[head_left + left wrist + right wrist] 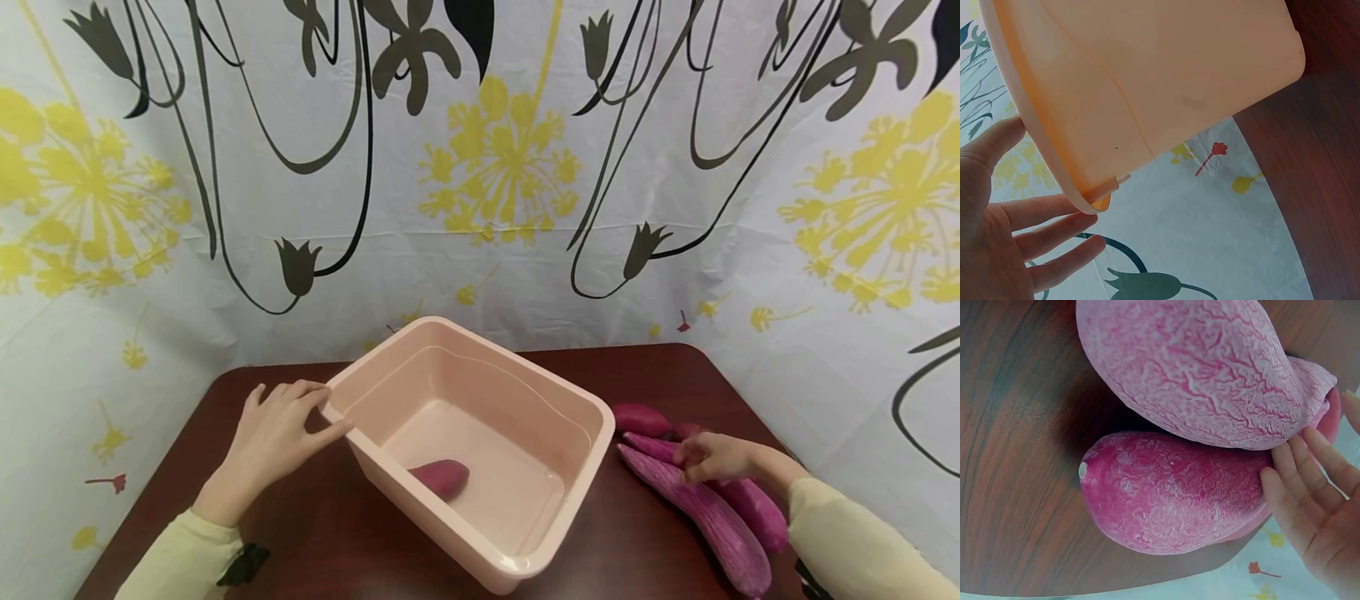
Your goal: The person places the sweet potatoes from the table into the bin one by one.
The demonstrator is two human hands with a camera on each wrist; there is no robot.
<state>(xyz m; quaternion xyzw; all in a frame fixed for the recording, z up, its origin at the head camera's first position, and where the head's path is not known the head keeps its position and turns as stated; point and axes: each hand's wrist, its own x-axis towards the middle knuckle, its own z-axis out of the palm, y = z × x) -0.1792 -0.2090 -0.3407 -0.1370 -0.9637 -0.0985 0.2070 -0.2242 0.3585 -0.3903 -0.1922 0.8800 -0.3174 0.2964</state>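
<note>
A pale pink plastic basin [480, 508] stands at the middle of the table, with one purple sweet potato [446, 479] on its floor. My left hand [273, 433] grips the basin's left corner, thumb over the rim [1030, 134] and forefinger against the other side. To the right of the basin, my right hand [716, 458] touches a pile of purple sweet potatoes, fingers spread and fairly straight. Closest to it lie a long wrinkled sweet potato [1210, 381] and a smoother, darker sweet potato [1172, 494]. A reddish sweet potato [641, 419] lies behind them.
The dark brown wooden table [300, 517] has rounded far corners. Behind and beside it hangs a white cloth [480, 275] printed with yellow and dark flowers. The basin's right corner stands close to the sweet potato pile.
</note>
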